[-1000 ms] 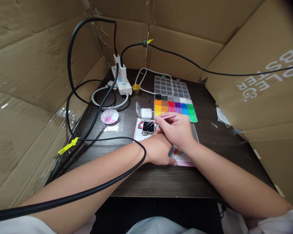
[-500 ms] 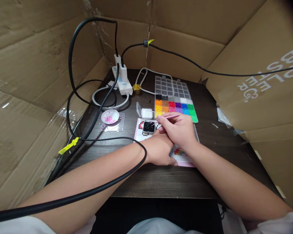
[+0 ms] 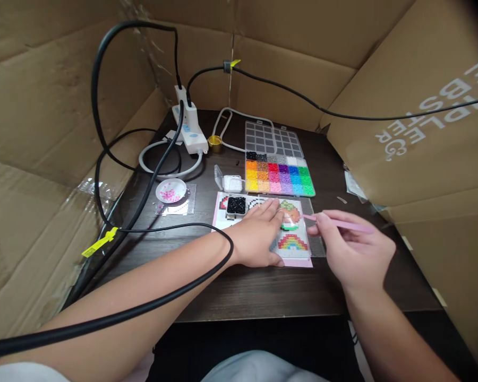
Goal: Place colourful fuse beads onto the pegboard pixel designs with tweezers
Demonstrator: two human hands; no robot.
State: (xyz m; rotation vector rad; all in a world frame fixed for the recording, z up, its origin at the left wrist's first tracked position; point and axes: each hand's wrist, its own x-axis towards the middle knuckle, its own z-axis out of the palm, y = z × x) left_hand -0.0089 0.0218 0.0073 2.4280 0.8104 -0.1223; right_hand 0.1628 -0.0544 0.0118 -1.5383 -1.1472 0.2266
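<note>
A: Two hands at the pegboard. State of the left hand?
B: Flat, fingers spread, pressing the board's left part; the pattern beneath it is hidden.
A: And the right hand?
B: Just right of the board, pinching pink tweezers. Whether the tips hold a bead is too small to tell.
A: The bead box?
B: Beyond the left hand.
</note>
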